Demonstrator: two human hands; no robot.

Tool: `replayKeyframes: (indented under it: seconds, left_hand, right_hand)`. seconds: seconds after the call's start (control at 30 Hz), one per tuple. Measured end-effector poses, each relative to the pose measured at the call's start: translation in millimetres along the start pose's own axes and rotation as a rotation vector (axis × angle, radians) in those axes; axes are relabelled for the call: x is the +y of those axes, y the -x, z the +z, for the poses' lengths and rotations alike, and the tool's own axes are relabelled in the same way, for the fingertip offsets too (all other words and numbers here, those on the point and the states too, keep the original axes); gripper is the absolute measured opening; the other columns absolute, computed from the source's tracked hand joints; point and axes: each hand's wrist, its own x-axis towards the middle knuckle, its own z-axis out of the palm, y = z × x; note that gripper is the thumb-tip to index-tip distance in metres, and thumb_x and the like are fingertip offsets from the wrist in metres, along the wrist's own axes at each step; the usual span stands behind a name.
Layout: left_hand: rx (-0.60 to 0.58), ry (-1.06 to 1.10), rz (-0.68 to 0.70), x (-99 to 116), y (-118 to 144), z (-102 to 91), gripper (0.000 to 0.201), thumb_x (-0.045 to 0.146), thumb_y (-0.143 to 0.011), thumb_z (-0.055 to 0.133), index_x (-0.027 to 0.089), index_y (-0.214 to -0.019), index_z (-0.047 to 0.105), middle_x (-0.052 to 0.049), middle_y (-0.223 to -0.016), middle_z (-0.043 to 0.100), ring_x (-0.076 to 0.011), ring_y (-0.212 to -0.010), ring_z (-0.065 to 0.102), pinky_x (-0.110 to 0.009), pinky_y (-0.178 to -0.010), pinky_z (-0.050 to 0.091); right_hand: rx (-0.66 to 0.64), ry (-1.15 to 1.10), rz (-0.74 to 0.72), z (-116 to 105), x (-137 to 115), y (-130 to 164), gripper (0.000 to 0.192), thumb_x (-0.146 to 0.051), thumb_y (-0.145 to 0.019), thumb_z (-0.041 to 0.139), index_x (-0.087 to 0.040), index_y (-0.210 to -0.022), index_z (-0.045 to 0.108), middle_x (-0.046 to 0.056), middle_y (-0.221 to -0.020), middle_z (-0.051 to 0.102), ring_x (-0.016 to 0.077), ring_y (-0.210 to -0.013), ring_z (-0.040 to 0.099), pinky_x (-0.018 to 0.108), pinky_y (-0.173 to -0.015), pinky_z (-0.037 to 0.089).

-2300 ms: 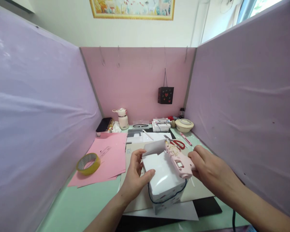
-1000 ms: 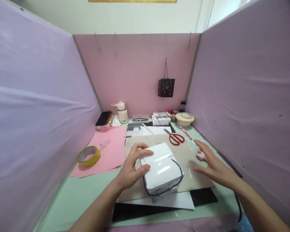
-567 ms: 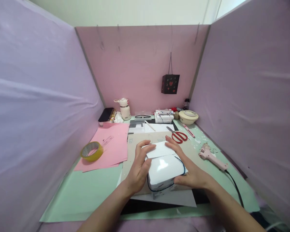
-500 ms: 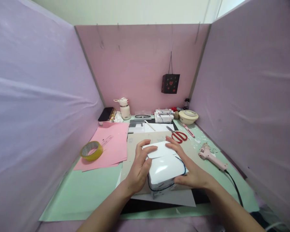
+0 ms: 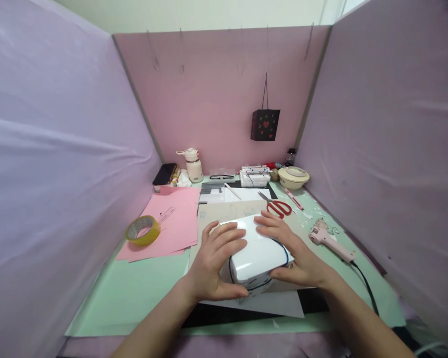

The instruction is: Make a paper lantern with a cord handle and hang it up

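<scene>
Left hand point(image 5: 213, 259) at 9 o'clock, right hand point(image 5: 301, 263) at 3, both clamped on white box point(image 5: 260, 256). Red scissors point(image 5: 272, 202) at its 1 o'clock.

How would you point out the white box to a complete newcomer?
Start at the green tabletop, then the beige board on it. Between the left hand and right hand is the white box; unlike the flat white sheet nearby, it's bulky with dark blue cord.
</scene>
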Motion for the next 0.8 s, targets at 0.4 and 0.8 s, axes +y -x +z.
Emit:
replayKeyframes:
  seconds: [0.4,0.8]
  left_hand:
    - [0.212,-0.022,0.050,2.7,10.5,9.4,0.065,0.059,-0.081,0.064,0.022,-0.132,0.050,-0.014,-0.122,0.064,-0.0353,-0.129,0.045,-0.055,-0.106,0.034]
    - [0.119,0.492,-0.521,8.2,-7.7,3.0,0.070,0.047,-0.073,0.076,0.030,-0.132,0.044,-0.012,-0.145,0.036,-0.0366,-0.137,0.034,-0.053,-0.109,0.035]
  right_hand:
    - [0.118,-0.052,-0.086,5.3,5.0,0.4,0.064,-0.050,-0.080,0.072,-0.026,-0.136,0.052,0.011,-0.139,0.054,0.0355,-0.140,0.034,0.056,-0.114,0.029]
    - [0.203,-0.186,0.076,0.9,-5.7,-13.9,0.082,-0.069,-0.081,0.060,-0.030,-0.149,0.034,0.009,-0.158,0.029,0.0357,-0.147,0.022,0.058,-0.118,0.021]
